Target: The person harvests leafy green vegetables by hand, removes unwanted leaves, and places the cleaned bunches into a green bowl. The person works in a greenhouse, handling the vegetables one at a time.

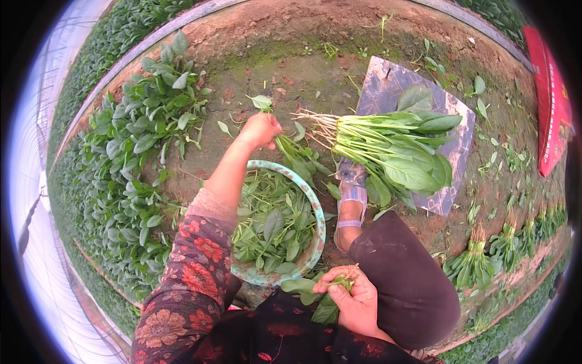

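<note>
My left hand (261, 130) reaches out past the bucket's far rim, its fingers closed around leafy green stems (285, 144). A small leaf shows above the knuckles. Close to my body, my right hand (352, 295) pinches a few spinach plants (326, 308) by their root ends, leaves hanging to the left and down. Between my arms stands a turquoise, worn bucket (322, 227) filled with loose leaves and stems (273, 227). To the right, a large pile of spinach (391, 145) lies on a flat board (382, 84), its pinkish roots pointing left.
Growing spinach (132, 136) forms a dense bed along the left. Tied spinach bunches (475, 257) stand in a row at the lower right. A red printed bag (550, 104) lies at the far right. My sandalled foot (351, 214) is beside the board. Scattered leaves litter the soil (291, 73).
</note>
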The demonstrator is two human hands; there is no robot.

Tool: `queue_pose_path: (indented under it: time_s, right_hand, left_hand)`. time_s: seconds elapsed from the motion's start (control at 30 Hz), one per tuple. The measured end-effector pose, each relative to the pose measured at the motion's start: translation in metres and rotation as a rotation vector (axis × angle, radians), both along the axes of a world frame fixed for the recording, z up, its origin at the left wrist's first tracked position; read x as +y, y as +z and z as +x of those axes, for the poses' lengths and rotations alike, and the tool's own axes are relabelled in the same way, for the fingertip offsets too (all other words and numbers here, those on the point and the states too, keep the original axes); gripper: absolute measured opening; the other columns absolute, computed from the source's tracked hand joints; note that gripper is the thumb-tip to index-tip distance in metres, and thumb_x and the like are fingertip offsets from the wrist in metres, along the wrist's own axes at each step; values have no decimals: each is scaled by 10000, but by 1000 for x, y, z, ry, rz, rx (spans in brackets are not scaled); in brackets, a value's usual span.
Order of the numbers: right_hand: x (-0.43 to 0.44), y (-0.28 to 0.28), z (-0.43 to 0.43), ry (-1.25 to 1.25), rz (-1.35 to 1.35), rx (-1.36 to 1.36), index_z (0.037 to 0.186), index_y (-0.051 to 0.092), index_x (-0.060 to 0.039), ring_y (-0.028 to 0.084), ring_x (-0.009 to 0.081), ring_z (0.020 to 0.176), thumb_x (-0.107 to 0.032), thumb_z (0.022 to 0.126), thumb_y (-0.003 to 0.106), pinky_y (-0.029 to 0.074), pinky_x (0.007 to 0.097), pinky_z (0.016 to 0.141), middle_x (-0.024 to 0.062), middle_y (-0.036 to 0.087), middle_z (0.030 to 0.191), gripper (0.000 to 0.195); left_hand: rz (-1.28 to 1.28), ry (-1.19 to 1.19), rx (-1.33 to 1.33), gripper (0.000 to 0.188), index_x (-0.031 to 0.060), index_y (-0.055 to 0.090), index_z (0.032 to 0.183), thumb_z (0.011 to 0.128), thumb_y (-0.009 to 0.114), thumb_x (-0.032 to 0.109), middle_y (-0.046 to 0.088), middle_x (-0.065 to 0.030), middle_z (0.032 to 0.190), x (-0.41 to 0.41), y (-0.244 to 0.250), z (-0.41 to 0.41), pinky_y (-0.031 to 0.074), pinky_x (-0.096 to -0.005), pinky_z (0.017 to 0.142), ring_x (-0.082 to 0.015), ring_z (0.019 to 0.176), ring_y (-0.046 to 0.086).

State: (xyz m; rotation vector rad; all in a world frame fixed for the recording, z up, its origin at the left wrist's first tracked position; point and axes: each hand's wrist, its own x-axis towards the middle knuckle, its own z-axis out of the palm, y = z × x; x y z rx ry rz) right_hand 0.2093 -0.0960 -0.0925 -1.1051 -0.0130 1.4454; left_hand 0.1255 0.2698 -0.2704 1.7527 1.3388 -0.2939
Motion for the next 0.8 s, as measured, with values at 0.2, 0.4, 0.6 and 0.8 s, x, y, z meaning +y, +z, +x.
queue_pose_path:
  time_s: [0.2,0.4,0.6,0.8]
  right_hand:
    - [-6,22,-14,41,52,-12,1074,563,20,625,177,862,-12,940,584,509,318,819,80,597,947,140]
    - [-14,40,-28,-11,218,-117,1062,577,5,589,132,774,37,925,577,491,257,741,52,582,876,141]
    - [-15,39,-34,-5,446,-716,1024,636,19,585,179,999,68,830,622,452,289,906,86,620,1016,200]
    - [-24,28,-51,171,529,-466,1184,626,12,589,160,1009,24,874,616,428,292,958,72,639,1129,310]
  left_hand:
    - [277,-16,-165,110,4,633,930,883,604,99,621,-34,682,-36,175,-45,487,-281,540,-100,521,585]
    - [403,-306,-195,99,19,631,951,882,606,86,606,-49,703,-145,284,-76,492,-292,569,-109,570,590]
    - [436,-512,-323,141,36,646,945,837,620,122,669,-133,817,-237,308,-89,526,-387,699,-312,753,655]
    - [379,-404,-410,172,43,659,978,842,638,146,684,-135,830,-282,323,-92,528,-394,706,-306,767,671]
